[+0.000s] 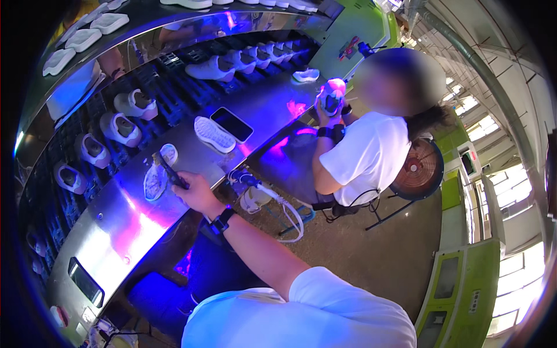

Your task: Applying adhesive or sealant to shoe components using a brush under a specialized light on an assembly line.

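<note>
My right hand (198,194) is closed around the dark handle of a brush (172,174), whose brownish tip points away from me. Below that tip lies a pale, sole-shaped piece (154,184) with a mottled inside, and a small whitish round piece (169,152) sits against its far end. Whether the tip touches either one I cannot tell. To the right, a white shoe sole (214,134) rests on the metal table (191,155) beside a dark-screened phone (231,124). My left hand is out of view.
Pale shoes (122,129) stand in rows on a dark roller conveyor (168,87) behind the table. Soles (84,39) lie on a shelf above. On my right a seated co-worker (371,145) holds a shoe (332,97). Another phone (86,282) lies at the table's near left.
</note>
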`<action>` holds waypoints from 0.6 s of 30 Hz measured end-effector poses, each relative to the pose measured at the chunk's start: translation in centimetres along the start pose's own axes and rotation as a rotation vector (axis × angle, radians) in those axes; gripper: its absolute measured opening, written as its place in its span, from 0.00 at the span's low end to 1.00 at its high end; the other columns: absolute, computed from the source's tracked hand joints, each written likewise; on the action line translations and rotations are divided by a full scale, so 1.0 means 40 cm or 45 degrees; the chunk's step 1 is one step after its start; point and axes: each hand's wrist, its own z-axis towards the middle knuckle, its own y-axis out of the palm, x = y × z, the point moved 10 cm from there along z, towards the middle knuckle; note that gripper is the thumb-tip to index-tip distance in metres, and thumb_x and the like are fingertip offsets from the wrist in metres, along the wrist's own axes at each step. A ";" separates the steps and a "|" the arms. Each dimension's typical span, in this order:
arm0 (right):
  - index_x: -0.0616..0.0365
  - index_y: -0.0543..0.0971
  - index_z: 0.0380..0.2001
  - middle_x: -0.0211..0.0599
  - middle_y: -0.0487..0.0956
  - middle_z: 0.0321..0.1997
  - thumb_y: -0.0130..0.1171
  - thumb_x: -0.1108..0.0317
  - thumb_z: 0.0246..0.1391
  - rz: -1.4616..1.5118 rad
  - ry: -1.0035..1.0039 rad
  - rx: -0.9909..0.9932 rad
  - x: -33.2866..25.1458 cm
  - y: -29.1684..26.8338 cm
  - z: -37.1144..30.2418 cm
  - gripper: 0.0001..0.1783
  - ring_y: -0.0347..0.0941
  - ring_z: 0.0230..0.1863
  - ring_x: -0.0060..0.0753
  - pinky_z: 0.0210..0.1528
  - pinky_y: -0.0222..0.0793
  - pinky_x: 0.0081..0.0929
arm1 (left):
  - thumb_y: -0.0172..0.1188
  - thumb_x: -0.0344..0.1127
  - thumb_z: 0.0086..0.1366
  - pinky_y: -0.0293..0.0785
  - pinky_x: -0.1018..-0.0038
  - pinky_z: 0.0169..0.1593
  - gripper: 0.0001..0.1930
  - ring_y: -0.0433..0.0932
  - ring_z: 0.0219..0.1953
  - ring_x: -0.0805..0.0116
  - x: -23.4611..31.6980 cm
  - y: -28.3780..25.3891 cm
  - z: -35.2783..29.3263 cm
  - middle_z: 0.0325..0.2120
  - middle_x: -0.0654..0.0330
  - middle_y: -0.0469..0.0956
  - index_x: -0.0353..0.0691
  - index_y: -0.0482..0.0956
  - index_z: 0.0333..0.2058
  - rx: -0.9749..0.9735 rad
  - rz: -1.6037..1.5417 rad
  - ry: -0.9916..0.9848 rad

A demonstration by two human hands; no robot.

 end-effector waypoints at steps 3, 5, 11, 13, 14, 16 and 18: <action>0.64 0.77 0.34 0.30 0.75 0.21 0.65 0.71 0.57 0.029 0.018 -0.003 -0.022 0.013 -0.007 0.08 0.69 0.23 0.20 0.26 0.64 0.27 | 0.62 0.32 0.62 0.75 0.61 0.55 0.19 0.76 0.54 0.57 0.015 0.021 0.021 0.50 0.48 0.78 0.33 0.80 0.51 0.019 0.003 0.039; 0.61 0.77 0.38 0.26 0.77 0.24 0.64 0.73 0.61 0.048 -0.021 -0.015 -0.014 0.017 -0.004 0.06 0.70 0.18 0.16 0.20 0.61 0.20 | 0.62 0.32 0.61 0.75 0.61 0.55 0.19 0.76 0.54 0.57 0.026 0.031 0.030 0.50 0.48 0.78 0.33 0.80 0.51 0.026 0.008 0.063; 0.63 0.78 0.37 0.29 0.76 0.22 0.66 0.71 0.57 0.063 0.063 -0.003 -0.036 0.035 -0.015 0.08 0.70 0.22 0.18 0.25 0.64 0.26 | 0.62 0.31 0.61 0.76 0.62 0.55 0.19 0.77 0.54 0.58 0.059 0.002 0.023 0.49 0.48 0.78 0.33 0.80 0.51 0.037 0.090 0.096; 0.63 0.79 0.38 0.29 0.76 0.22 0.66 0.71 0.57 0.036 0.051 0.005 -0.058 0.042 -0.016 0.09 0.70 0.22 0.18 0.25 0.64 0.26 | 0.62 0.31 0.61 0.76 0.62 0.55 0.18 0.77 0.53 0.58 0.071 0.002 0.038 0.49 0.48 0.78 0.33 0.80 0.51 0.037 0.115 0.113; 0.63 0.79 0.39 0.29 0.76 0.22 0.66 0.71 0.57 0.009 0.047 0.019 -0.069 0.042 -0.018 0.09 0.69 0.22 0.18 0.25 0.64 0.26 | 0.62 0.31 0.61 0.76 0.62 0.55 0.18 0.77 0.53 0.58 0.076 0.003 0.045 0.49 0.48 0.79 0.33 0.81 0.50 0.036 0.126 0.121; 0.64 0.80 0.40 0.29 0.76 0.22 0.66 0.71 0.57 0.043 0.070 -0.003 -0.076 0.046 -0.021 0.10 0.69 0.22 0.18 0.26 0.64 0.26 | 0.62 0.31 0.61 0.76 0.62 0.55 0.18 0.77 0.53 0.58 0.082 0.009 0.054 0.49 0.48 0.79 0.33 0.81 0.50 0.034 0.147 0.140; 0.64 0.80 0.41 0.30 0.76 0.22 0.66 0.71 0.57 0.076 0.104 -0.012 -0.065 0.042 -0.018 0.11 0.69 0.22 0.18 0.26 0.65 0.26 | 0.62 0.31 0.61 0.76 0.62 0.55 0.18 0.77 0.53 0.58 0.082 0.021 0.054 0.49 0.48 0.79 0.33 0.81 0.50 0.028 0.158 0.146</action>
